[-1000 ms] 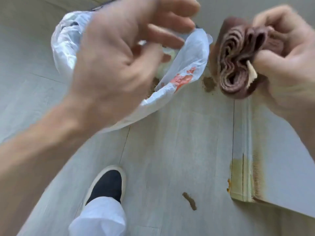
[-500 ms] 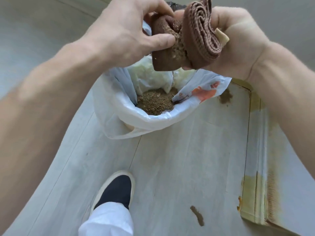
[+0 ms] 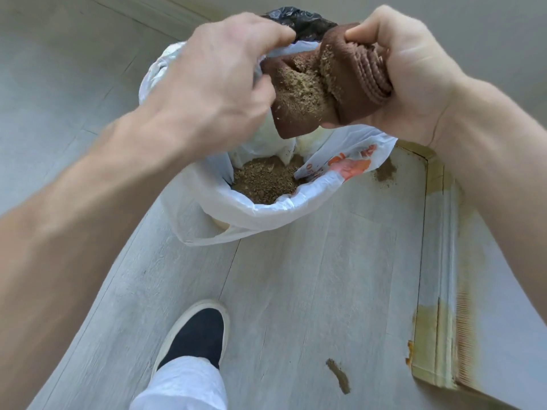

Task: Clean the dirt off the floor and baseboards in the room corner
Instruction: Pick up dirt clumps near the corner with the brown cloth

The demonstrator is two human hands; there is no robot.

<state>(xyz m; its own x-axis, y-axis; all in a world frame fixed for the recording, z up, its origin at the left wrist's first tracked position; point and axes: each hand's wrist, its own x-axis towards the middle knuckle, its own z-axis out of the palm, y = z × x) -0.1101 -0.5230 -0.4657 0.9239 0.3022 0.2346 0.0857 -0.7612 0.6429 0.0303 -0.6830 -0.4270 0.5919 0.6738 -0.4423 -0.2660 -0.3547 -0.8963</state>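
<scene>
Brown cloth (image 3: 349, 93) held over a bag (image 3: 257, 208)
It is gripped by right hand (image 3: 411, 81) and pinched by left hand (image 3: 219, 87); dirt (image 3: 266, 182) lies below both.

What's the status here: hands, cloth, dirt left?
Both hands, left and right, grip the cloth over the bag. Dirt on cloth, more in bag. Floor spots left: by bag, near baseboard. Nothing in the way.

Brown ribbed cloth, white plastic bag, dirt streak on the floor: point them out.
Brown ribbed cloth (image 3: 299, 93), head view: its dirt-coated flap.
White plastic bag (image 3: 251, 208), head view: its rolled near rim.
Dirt streak (image 3: 339, 375), head view: middle of the smear on the grey plank floor.
</scene>
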